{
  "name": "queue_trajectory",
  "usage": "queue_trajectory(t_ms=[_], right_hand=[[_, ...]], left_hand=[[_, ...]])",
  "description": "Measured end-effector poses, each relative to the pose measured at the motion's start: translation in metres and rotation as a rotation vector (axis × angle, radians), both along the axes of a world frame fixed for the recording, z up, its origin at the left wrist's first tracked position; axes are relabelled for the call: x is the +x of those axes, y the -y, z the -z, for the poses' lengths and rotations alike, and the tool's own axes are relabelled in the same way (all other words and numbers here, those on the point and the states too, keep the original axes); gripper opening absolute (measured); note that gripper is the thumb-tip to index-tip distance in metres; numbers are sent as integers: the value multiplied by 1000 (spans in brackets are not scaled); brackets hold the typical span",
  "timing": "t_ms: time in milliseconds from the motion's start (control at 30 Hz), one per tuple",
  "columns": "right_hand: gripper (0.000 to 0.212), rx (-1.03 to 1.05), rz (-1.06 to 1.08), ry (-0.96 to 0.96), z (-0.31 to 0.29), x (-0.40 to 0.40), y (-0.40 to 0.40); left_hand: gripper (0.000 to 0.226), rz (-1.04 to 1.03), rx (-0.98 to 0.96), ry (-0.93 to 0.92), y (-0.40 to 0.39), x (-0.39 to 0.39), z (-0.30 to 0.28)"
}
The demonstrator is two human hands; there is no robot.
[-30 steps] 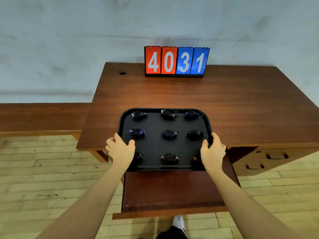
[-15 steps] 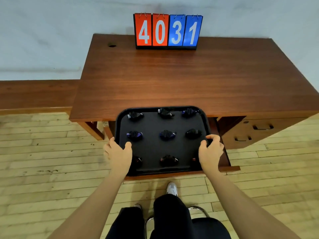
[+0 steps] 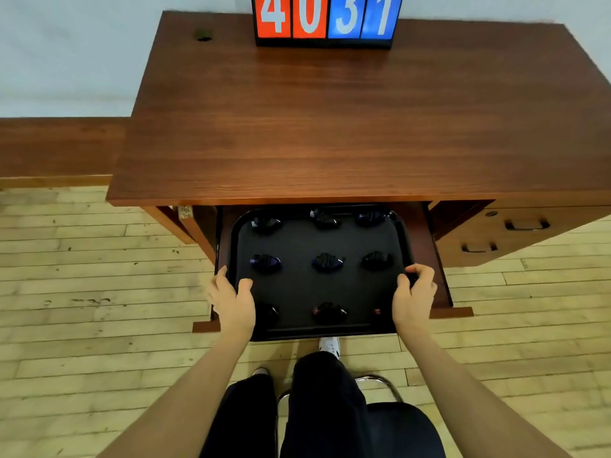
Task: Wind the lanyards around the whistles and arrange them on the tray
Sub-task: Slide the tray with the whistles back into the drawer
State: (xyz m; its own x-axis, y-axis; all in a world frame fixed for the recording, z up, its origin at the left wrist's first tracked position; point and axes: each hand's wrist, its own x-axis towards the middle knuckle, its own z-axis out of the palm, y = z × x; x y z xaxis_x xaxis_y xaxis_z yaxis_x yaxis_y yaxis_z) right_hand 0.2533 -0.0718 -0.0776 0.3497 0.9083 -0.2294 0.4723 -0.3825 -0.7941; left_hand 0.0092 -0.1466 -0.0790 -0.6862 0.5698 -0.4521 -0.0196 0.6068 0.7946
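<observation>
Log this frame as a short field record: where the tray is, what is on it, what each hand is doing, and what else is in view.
tray: black tray, sitting in the open drawer under the desk
whistles: lanyard-wound whistles in three rows of three; the near corner ones are partly hidden by the hands
left hand: left hand grips the tray's left edge
right hand: right hand grips the tray's right edge
other: scoreboard reading 4031 at the desk's back edge

A single head-worn camera looks steeply down and forward from above the seated person. Both hands, left hand (image 3: 233,300) and right hand (image 3: 413,297), sit low in the middle of view, close below the lens; the desk (image 3: 330,127) stretches beyond them.
</observation>
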Motion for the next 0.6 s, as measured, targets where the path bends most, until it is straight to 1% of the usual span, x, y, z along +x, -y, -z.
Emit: queue_trajectory(t_ms=[267, 433, 467, 567, 600], right_hand=[[18, -32, -120, -24, 21, 0, -29], [17, -109, -182, -20, 26, 3, -35], [18, -133, -198, -17, 27, 4, -35], [25, -181, -241, -8, 25, 6, -37], [28, -189, -258, 7, 24, 7, -38]], left_hand=[[77, -2, 50, -27, -31, -3, 21], [80, 59, -11, -55, -33, -6, 28], [77, 78, -29, -51, -32, -8, 30], [62, 146, -73, -58, -30, -15, 35], [61, 164, -85, -52, -29, -17, 36]])
